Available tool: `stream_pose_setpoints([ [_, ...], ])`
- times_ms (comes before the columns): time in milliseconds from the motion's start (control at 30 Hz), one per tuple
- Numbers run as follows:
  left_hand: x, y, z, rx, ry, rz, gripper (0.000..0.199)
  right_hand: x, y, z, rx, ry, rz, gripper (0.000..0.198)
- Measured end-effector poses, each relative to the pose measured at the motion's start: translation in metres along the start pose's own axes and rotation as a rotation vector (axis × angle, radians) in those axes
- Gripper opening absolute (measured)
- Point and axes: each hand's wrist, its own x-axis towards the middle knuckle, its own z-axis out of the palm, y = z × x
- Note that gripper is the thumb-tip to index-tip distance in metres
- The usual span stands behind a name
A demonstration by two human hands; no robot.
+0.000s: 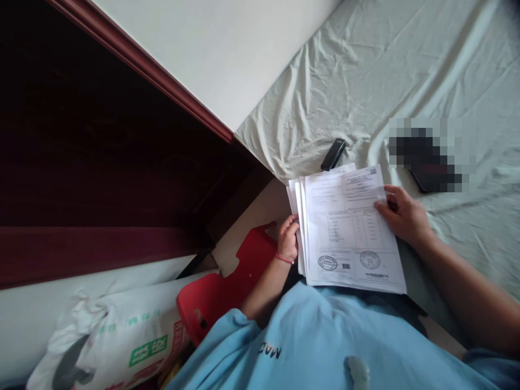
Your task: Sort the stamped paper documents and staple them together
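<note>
A stack of printed paper sheets (349, 227) is held up in front of my blue shirt, the top sheet facing me with a table, two round stamps and a barcode. My left hand (288, 238), with a red string at its wrist, grips the left edge of the rear sheets. At the right edge of the top sheet, my right hand (406, 214) pinches the paper between thumb and fingers. Just beyond the sheets' upper edge, a black stapler-like object (333, 154) lies on the pale green bedsheet (345, 81).
To the right, a dark object (426, 162), mostly blurred out, rests on the bedsheet. Dark reddish-brown wooden furniture (122, 135) fills the left side. Below it are a red plastic stool-like piece (227, 292) and a white printed sack (125, 330). A white wall (227, 49) rises behind.
</note>
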Motion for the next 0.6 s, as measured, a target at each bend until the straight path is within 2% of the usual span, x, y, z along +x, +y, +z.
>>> stream_pose_setpoints([
  [133,-0.0019,-0.0026,0.0002,0.032,-0.064,0.092,0.056,-0.0003,-0.0028,-0.0006,0.000,0.008,0.003,0.043],
  [233,-0.0026,-0.0043,0.0011,0.029,-0.077,0.100,0.071,-0.0009,-0.0044,-0.0008,-0.012,0.022,0.002,0.043],
  [433,0.0043,-0.0061,-0.0002,0.086,-0.024,0.092,0.046,-0.0009,-0.0066,-0.0023,-0.030,0.005,0.026,0.048],
  [600,0.0023,-0.0069,0.0006,0.089,-0.010,0.041,0.037,-0.0006,-0.0043,-0.0022,-0.009,-0.013,0.027,0.044],
])
